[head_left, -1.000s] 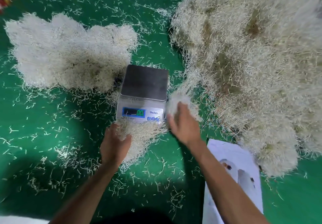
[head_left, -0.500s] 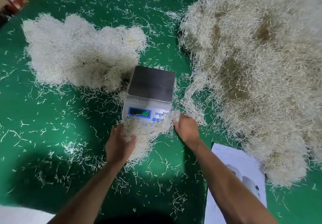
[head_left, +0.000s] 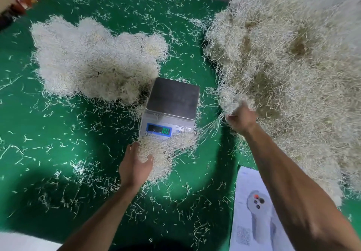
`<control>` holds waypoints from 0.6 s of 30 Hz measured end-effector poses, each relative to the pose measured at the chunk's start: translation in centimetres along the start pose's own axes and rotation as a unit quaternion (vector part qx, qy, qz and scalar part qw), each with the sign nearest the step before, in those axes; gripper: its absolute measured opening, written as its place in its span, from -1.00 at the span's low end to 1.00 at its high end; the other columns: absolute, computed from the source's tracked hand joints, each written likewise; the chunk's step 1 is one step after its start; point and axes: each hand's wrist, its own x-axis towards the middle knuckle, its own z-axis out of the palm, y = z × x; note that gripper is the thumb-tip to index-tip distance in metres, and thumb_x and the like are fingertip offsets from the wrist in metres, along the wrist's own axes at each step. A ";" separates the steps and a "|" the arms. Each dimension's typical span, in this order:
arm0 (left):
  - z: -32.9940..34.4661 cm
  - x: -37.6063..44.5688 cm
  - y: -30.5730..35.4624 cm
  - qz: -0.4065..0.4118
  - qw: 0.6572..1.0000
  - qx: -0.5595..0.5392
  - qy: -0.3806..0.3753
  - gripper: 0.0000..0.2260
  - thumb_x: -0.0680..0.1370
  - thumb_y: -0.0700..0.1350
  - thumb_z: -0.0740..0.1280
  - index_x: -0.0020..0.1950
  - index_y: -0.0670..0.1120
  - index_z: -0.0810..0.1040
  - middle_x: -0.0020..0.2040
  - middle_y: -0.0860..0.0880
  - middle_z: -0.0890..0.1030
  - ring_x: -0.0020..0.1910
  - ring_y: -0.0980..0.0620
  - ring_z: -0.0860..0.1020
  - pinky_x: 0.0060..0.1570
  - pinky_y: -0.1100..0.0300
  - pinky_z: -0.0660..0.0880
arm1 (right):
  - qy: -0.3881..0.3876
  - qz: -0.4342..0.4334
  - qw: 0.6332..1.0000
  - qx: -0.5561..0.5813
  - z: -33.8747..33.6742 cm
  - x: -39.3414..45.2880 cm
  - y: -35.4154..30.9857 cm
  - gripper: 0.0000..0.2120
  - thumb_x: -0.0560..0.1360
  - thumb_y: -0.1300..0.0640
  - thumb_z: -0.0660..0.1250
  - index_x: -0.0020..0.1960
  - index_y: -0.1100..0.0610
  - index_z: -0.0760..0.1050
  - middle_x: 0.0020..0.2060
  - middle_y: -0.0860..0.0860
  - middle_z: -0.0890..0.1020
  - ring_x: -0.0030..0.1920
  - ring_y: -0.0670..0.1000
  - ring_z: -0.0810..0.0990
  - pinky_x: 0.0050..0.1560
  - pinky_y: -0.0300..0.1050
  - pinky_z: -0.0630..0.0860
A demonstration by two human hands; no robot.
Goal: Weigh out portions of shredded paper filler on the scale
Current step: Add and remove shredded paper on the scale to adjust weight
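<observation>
Our right hand [head_left: 240, 118] left the clump [head_left: 166, 153] and reached the big heap [head_left: 293, 71], fingers closed on a tuft [head_left: 233, 103]. Left hand [head_left: 134, 165] gripped the clump; scale [head_left: 172, 110] bare, so nothing weighed yet.

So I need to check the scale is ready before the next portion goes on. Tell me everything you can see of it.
The scale is a small grey-white box with a square, dull metal platter, bare apart from a few stray strands at its front edge. Its blue-framed display shows green digits, too blurred to read surely. It sits flat on the green mat, display toward the person. The clump of shredded paper gripped by the left hand lies against its front.
</observation>
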 end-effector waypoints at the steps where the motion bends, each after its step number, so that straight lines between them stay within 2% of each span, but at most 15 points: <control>1: 0.1 0.0 0.0 0.003 1.000 -0.001 0.005 -0.49 0.41 0.05 0.53 0.27 0.07 0.39 0.08 0.08 0.55 -0.14 0.13 0.55 -0.34 0.31 0.50 | -0.056 0.001 0.998 0.002 0.0 -0.2 -0.2 -0.66 0.69 -0.06 0.23 0.26 0.20 0.51 -0.28 0.04 0.58 -0.27 -0.01 0.55 -0.12 -0.10 0.63; 2: 0.2 -0.1 0.0 0.004 1.000 -0.001 0.008 -0.50 0.41 0.05 0.53 0.26 0.08 0.40 0.07 0.10 0.55 -0.14 0.13 0.55 -0.34 0.32 0.49 | -0.085 -0.004 0.995 -0.044 0.5 -0.9 0.1 -0.64 0.66 -0.09 0.27 0.17 0.22 0.56 -0.26 0.09 0.64 -0.23 0.04 0.59 -0.01 0.00 0.64; 4: 0.1 0.0 0.0 0.001 1.000 -0.003 0.004 -0.55 0.42 0.06 0.51 0.23 0.09 0.42 0.06 0.13 0.54 -0.13 0.13 0.57 -0.32 0.31 0.49 | -0.053 -0.077 0.966 -0.239 1.4 -1.6 1.1 -0.62 0.65 -0.10 0.31 0.13 0.24 0.59 -0.08 0.20 0.69 -0.12 0.16 0.66 0.10 0.18 0.66; 5: 0.1 0.1 -0.1 0.001 1.000 -0.002 0.002 -0.57 0.42 0.06 0.51 0.20 0.10 0.42 0.04 0.14 0.53 -0.14 0.12 0.58 -0.33 0.31 0.49 | -0.023 -0.138 0.931 -0.337 1.7 -2.1 1.8 -0.65 0.65 -0.09 0.30 0.13 0.22 0.59 -0.02 0.19 0.69 -0.09 0.17 0.69 0.06 0.16 0.67; 7: 0.0 0.1 0.0 -0.001 1.000 0.001 0.000 -0.62 0.43 0.06 0.50 0.15 0.12 0.42 0.00 0.16 0.52 -0.17 0.11 0.59 -0.37 0.33 0.46 | 0.046 -0.269 0.825 -0.495 2.2 -2.9 3.1 -0.71 0.64 -0.07 0.30 0.15 0.14 0.58 0.09 0.09 0.63 -0.14 0.07 0.68 -0.12 -0.05 0.67; 8: -0.1 0.1 0.1 -0.003 1.000 -0.001 0.000 -0.63 0.43 0.06 0.49 0.14 0.13 0.42 -0.01 0.16 0.52 -0.19 0.12 0.59 -0.38 0.34 0.46 | 0.084 -0.323 0.776 -0.536 2.4 -3.5 3.7 -0.73 0.64 -0.06 0.32 0.16 0.13 0.56 0.13 0.06 0.57 -0.18 0.01 0.63 -0.20 -0.12 0.63; 9: -0.2 -0.1 0.3 -0.006 1.000 -0.006 0.004 -0.63 0.44 0.06 0.48 0.15 0.14 0.41 0.00 0.17 0.53 -0.20 0.12 0.60 -0.38 0.32 0.49 | 0.112 -0.360 0.750 -0.544 2.5 -4.0 4.3 -0.75 0.63 -0.04 0.33 0.17 0.12 0.51 0.11 0.03 0.52 -0.21 -0.04 0.58 -0.24 -0.17 0.59; 10: -0.3 -0.2 0.6 -0.013 1.000 -0.009 0.005 -0.64 0.44 0.07 0.47 0.16 0.15 0.41 0.01 0.17 0.54 -0.19 0.12 0.60 -0.36 0.27 0.54 | 0.113 -0.378 0.750 -0.530 2.8 -4.8 4.9 -0.79 0.64 -0.01 0.33 0.15 0.11 0.47 0.04 -0.01 0.50 -0.25 -0.09 0.54 -0.28 -0.22 0.56; 11: -0.4 -0.3 0.9 -0.024 1.000 -0.009 0.007 -0.64 0.45 0.06 0.47 0.17 0.16 0.41 0.03 0.17 0.54 -0.19 0.13 0.61 -0.35 0.20 0.59 | 0.086 -0.381 0.767 -0.509 3.2 -5.7 5.8 -0.83 0.65 0.00 0.31 0.10 0.10 0.43 -0.04 -0.05 0.51 -0.28 -0.12 0.53 -0.32 -0.26 0.53; 13: -0.6 -0.4 1.5 -0.051 0.998 -0.034 0.006 -0.63 0.46 0.00 0.48 0.15 0.18 0.37 0.02 0.14 0.56 -0.23 0.16 0.60 -0.41 0.17 0.58 | -0.012 -0.342 0.803 -0.487 4.3 -8.2 8.6 -0.84 0.68 0.00 0.24 0.01 0.08 0.42 -0.17 -0.06 0.56 -0.30 -0.07 0.59 -0.38 -0.23 0.55; 14: -0.4 -0.5 1.9 -0.069 0.993 -0.091 0.005 -0.58 0.46 -0.08 0.49 0.16 0.19 0.33 0.01 0.11 0.57 -0.28 0.18 0.61 -0.48 0.18 0.55 | -0.055 -0.318 0.811 -0.489 4.7 -9.5 10.4 -0.81 0.68 -0.02 0.20 0.01 0.09 0.43 -0.16 -0.04 0.57 -0.29 -0.03 0.61 -0.34 -0.19 0.60; 16: 0.1 -1.4 3.1 -0.105 0.957 -0.268 -0.021 -0.50 0.49 -0.28 0.46 0.23 0.13 0.31 0.03 0.04 0.61 -0.24 0.19 0.65 -0.42 0.29 0.54 | -0.088 -0.281 0.823 -0.485 5.3 -12.0 14.5 -0.77 0.67 -0.04 0.17 0.09 0.11 0.45 -0.06 -0.03 0.52 -0.25 -0.07 0.57 -0.21 -0.20 0.61; 17: 0.2 -2.0 3.9 -0.132 0.931 -0.336 -0.049 -0.55 0.51 -0.31 0.43 0.24 0.07 0.37 0.06 -0.01 0.63 -0.15 0.18 0.67 -0.34 0.32 0.56 | -0.090 -0.253 0.852 -0.449 5.3 -13.4 16.3 -0.80 0.68 0.00 0.17 0.11 0.12 0.45 -0.06 -0.02 0.51 -0.26 -0.07 0.54 -0.21 -0.20 0.60; 18: 0.4 -2.6 4.5 -0.164 0.904 -0.387 -0.079 -0.64 0.53 -0.25 0.43 0.25 0.02 0.44 0.12 -0.06 0.65 -0.04 0.11 0.68 -0.25 0.31 0.59 | -0.100 -0.215 0.888 -0.393 5.2 -14.7 17.9 -0.85 0.69 0.08 0.18 0.07 0.12 0.48 -0.10 0.00 0.54 -0.27 -0.04 0.53 -0.25 -0.18 0.58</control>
